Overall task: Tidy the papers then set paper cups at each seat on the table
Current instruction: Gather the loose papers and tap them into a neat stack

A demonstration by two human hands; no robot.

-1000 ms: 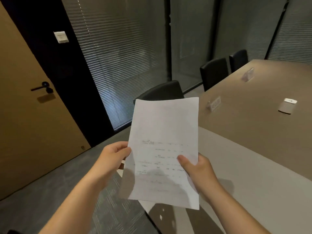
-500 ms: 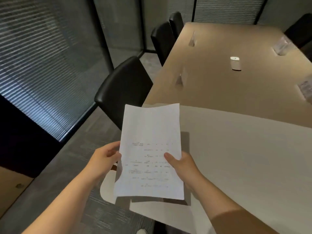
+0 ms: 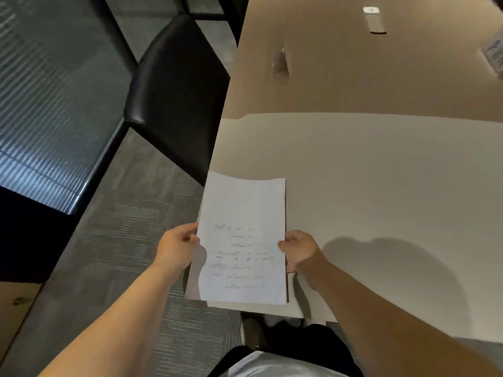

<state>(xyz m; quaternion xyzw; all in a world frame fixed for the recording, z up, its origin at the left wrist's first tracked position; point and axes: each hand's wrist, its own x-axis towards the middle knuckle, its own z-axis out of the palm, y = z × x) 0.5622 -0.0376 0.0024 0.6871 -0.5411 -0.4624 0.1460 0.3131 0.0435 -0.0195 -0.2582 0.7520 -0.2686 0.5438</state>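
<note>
A stack of white printed papers is held low over the near left corner of the table. My left hand grips the stack's left edge and my right hand grips its right edge, each at about mid-height. The sheets' lower edge is down by the table's near edge. No paper cups are in view.
A black chair stands at the table's left side. On the far brown part of the table are a clear name-card stand, a small white device and a printed card. Glass walls with blinds line the left.
The view has swung from the door toward the table and tilted down. The papers have come down from chest height to the table corner. My right thumb has moved from the page's face to its edge.
</note>
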